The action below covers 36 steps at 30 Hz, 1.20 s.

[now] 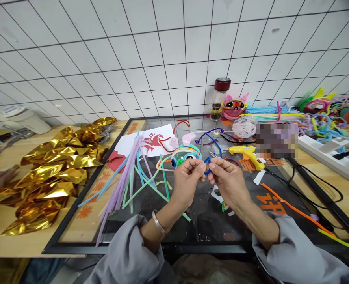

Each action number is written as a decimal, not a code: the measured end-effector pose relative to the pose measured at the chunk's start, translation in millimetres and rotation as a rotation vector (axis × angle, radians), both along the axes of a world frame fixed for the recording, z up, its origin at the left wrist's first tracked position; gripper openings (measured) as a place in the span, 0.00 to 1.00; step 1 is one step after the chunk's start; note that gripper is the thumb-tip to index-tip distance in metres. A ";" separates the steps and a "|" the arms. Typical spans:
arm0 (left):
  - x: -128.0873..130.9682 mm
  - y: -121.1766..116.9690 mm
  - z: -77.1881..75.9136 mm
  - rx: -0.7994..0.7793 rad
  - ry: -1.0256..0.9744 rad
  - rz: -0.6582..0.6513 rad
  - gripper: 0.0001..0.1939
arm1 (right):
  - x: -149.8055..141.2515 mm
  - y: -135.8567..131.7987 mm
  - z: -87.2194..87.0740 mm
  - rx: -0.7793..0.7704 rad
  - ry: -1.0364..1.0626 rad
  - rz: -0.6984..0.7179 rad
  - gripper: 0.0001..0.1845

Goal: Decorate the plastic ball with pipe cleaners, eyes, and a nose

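Between my two hands is a short bent piece of blue pipe cleaner (207, 161), held above the glass panel. My left hand (189, 177) pinches one side of it with thumb and fingers. The other side is in the closed fingertips of my right hand (229, 177). Just behind my left hand, partly covered by it, sits a pipe-cleaner piece with big eyes (182, 154) in teal, orange and green. A yellow glue gun (247, 153) lies behind my right hand, and a loose blue pipe cleaner (216, 142) curves on the glass nearby.
Purple and green pipe cleaners (119, 185) fan out on the left of the black-framed panel (74, 249). Gold foil pieces (56, 177) lie farther left, beside another person's hand (0, 182). A glass bottle (219, 100), a power strip (334, 157) and black cables (286, 181) are behind and right.
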<state>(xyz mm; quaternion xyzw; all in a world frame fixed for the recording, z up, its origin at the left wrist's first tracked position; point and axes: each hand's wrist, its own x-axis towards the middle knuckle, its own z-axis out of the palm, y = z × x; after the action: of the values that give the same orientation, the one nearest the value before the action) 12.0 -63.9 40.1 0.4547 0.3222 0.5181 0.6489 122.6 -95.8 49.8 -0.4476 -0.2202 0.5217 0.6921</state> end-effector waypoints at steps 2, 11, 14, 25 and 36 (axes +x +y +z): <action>0.1 0.1 -1.1 0.005 0.002 -0.001 0.17 | 0.5 -0.3 0.4 0.005 -0.007 0.010 0.19; -0.1 0.8 -2.5 0.007 0.023 0.003 0.16 | 1.6 0.0 1.3 -0.005 0.000 0.026 0.21; 0.2 0.5 -2.3 0.007 0.041 0.005 0.15 | 1.2 -0.2 2.4 -0.005 -0.001 0.022 0.21; 0.2 -1.0 -0.1 -0.015 0.077 0.031 0.13 | 3.1 -2.1 -0.9 0.028 -0.030 0.043 0.18; 1.0 -2.7 -1.3 0.004 0.081 0.017 0.13 | 4.8 -4.9 -0.2 0.070 -0.059 0.087 0.13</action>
<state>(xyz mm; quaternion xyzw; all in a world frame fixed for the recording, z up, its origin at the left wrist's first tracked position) 13.0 -66.6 38.8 0.4739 0.3511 0.5052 0.6300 127.4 -100.7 49.6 -0.4284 -0.2777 0.5298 0.6772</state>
